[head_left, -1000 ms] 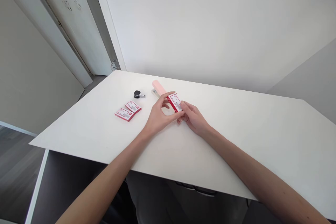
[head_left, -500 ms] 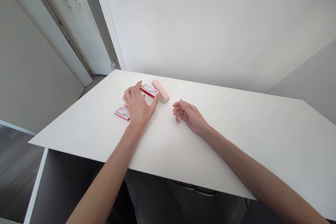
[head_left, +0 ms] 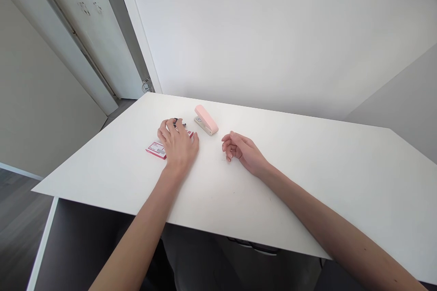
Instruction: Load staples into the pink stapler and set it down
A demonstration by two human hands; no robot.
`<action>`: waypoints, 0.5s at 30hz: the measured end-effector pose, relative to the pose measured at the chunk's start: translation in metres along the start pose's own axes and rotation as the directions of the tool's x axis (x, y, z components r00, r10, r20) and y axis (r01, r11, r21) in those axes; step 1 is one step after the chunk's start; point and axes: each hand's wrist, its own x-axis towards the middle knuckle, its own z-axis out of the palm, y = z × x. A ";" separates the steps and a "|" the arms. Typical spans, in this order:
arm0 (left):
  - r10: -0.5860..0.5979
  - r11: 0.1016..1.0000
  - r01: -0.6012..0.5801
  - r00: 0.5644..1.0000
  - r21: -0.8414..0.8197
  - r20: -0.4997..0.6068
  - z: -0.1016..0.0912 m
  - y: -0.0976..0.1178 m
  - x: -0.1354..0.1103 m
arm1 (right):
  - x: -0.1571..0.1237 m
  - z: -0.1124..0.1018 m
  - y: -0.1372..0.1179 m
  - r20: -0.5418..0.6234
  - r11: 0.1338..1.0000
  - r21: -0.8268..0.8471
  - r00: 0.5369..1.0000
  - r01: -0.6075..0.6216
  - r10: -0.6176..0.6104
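My left hand (head_left: 177, 145) reaches over the left part of the white table, fingers and thumb around a small red-and-white box (head_left: 190, 133), mostly hidden under the palm. Beside it lies a second red-and-white box (head_left: 156, 149), partly covered by the hand. Just past the fingertips is a small dark object with a silvery end (head_left: 183, 125), its kind unclear. A pink stapler (head_left: 206, 120) rests to the right of that hand, its top raised at the far end. My right hand (head_left: 244, 151) lies on the table, fingers loosely curled and holding nothing.
The white table (head_left: 317, 163) runs up to a pale wall (head_left: 273, 32) at the back. Tiny specks dot the tabletop near my right hand. A white door (head_left: 102, 32) stands beyond the table's left corner.
My left hand has brought the box back toward me and lower, away from the stapler, beside the other box. The dark object shows more now. My right hand stays in place.
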 end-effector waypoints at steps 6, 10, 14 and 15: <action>0.232 0.963 -0.229 0.973 -0.140 0.004 -0.008 0.015 -0.001 | 0.000 -0.001 0.001 0.003 1.000 -0.006 1.000 -0.003 0.003; 0.544 0.826 -0.518 0.836 -0.224 0.071 -0.008 0.030 -0.001 | 0.000 0.000 0.000 0.022 1.000 0.000 0.999 0.024 -0.024; 0.584 0.808 -0.543 0.789 -0.230 0.190 0.004 0.033 -0.003 | 0.000 0.000 -0.001 0.034 0.999 0.005 0.999 0.036 -0.036; 0.551 0.832 -0.511 0.810 -0.218 0.203 0.007 0.032 -0.003 | 0.000 0.000 -0.001 0.035 0.999 0.007 0.999 0.034 -0.034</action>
